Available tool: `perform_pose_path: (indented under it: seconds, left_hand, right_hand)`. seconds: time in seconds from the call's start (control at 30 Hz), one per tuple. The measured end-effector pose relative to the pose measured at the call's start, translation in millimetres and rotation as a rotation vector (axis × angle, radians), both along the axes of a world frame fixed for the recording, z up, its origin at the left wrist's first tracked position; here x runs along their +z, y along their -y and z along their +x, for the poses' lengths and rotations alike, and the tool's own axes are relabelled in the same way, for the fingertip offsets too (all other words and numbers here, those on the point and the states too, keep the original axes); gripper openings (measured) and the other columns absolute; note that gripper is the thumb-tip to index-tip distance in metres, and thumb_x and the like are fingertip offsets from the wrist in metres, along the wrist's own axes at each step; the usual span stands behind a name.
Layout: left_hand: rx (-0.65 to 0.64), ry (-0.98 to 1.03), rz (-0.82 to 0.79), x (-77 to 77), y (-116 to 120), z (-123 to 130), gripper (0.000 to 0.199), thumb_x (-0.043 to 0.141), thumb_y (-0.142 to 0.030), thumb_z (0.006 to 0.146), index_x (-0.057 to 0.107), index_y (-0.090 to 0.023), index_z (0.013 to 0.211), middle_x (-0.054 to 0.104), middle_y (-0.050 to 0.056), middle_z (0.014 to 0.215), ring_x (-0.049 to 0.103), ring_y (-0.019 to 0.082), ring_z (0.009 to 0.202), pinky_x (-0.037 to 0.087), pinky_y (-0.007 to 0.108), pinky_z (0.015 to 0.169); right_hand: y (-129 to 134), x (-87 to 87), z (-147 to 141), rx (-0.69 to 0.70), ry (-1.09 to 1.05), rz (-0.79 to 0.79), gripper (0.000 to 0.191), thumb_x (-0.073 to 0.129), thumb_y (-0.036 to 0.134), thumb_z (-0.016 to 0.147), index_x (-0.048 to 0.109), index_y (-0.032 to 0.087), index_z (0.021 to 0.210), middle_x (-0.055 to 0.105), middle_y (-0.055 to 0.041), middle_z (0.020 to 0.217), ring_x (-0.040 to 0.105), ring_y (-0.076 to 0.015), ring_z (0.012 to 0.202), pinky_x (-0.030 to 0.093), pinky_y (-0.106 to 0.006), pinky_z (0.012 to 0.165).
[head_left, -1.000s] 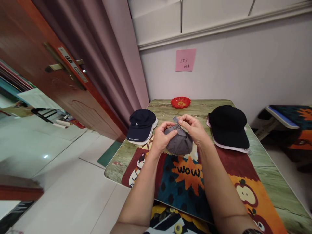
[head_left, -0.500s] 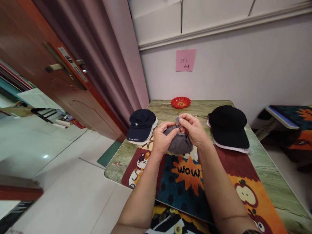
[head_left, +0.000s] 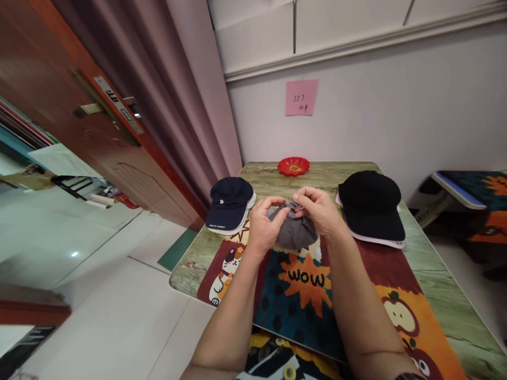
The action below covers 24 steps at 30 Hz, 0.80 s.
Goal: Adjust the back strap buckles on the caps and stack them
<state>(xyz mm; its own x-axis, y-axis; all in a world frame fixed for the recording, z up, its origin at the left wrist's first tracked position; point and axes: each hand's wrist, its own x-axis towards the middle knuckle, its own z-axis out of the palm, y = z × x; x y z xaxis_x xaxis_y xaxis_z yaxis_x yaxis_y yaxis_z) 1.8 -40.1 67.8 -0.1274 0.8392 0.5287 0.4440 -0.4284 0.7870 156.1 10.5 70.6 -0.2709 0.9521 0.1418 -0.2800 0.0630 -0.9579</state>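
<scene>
A grey cap (head_left: 297,233) is held over the middle of the table, its rounded crown facing me. My left hand (head_left: 266,226) pinches its upper edge on the left, thumb on the near side. With thumb and fingers closed, my right hand (head_left: 319,208) grips the grey strap (head_left: 293,204) at the top of that edge. The fingertips hide part of the strap, and the cap's brim is out of sight. On the left lies a navy cap (head_left: 229,205) on top of a white one. A black cap (head_left: 371,207) rests on a pale pink one at the right.
A red scalloped dish (head_left: 293,167) stands at the table's far edge, near the wall with a pink note (head_left: 301,97). A colourful mat (head_left: 291,306) covers the near part of the table (head_left: 447,285). To the left are a curtain and an open wooden door (head_left: 130,174).
My right hand has shifted slightly right, and the strap end that stuck up between its fingers now sits lower. The grey cap has moved a little to the right.
</scene>
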Motion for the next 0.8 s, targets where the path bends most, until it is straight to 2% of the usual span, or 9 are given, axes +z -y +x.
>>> perform_pose_path:
  seconds: [0.17, 0.47, 0.63, 0.8]
  left_hand:
    - [0.025, -0.093, 0.012, 4.4, 1.4, -0.7, 0.011, 0.073, -0.027, 0.084, 0.072, -0.021, 0.093, 0.074, 0.005, 0.096, 0.067, 0.021, 0.096, 0.048, 0.033, 0.090]
    - [0.063, -0.266, 0.060, 9.2, 5.3, 2.6, 0.009, 0.073, -0.021, 0.084, 0.071, -0.021, 0.093, 0.074, 0.003, 0.095, 0.066, 0.021, 0.096, 0.048, 0.034, 0.090]
    - [0.069, -0.288, 0.048, 9.9, 6.3, 3.4, 0.010, 0.073, -0.020, 0.084, 0.071, -0.021, 0.094, 0.074, 0.004, 0.096, 0.066, 0.022, 0.096, 0.048, 0.035, 0.090]
    - [0.054, -0.296, 0.056, 9.4, 6.2, 3.0, 0.009, 0.073, -0.020, 0.084, 0.071, -0.021, 0.093, 0.074, 0.003, 0.094, 0.066, 0.021, 0.095, 0.047, 0.035, 0.090]
  right_hand:
    - [2.6, 3.0, 2.8, -0.029, 0.121, 0.063, 0.038, 0.081, 0.049, 0.070, 0.059, 0.018, 0.071, 0.057, 0.0023, 0.064, 0.056, -0.0103, 0.054, 0.045, -0.021, 0.049]
    - [4.3, 1.7, 2.1, -0.072, 0.188, 0.142, 0.030, 0.075, 0.044, 0.076, 0.059, 0.019, 0.070, 0.056, 0.0032, 0.060, 0.052, -0.0106, 0.052, 0.040, -0.023, 0.048]
    - [6.2, 3.9, 3.2, -0.050, 0.225, 0.182, 0.030, 0.073, 0.041, 0.077, 0.057, 0.018, 0.066, 0.054, 0.0032, 0.058, 0.047, -0.0093, 0.052, 0.034, -0.022, 0.048]
    - [5.4, 7.3, 8.5, -0.004, 0.266, 0.205, 0.034, 0.075, 0.046, 0.076, 0.059, 0.017, 0.065, 0.053, 0.0028, 0.058, 0.043, -0.0089, 0.053, 0.032, -0.023, 0.048]
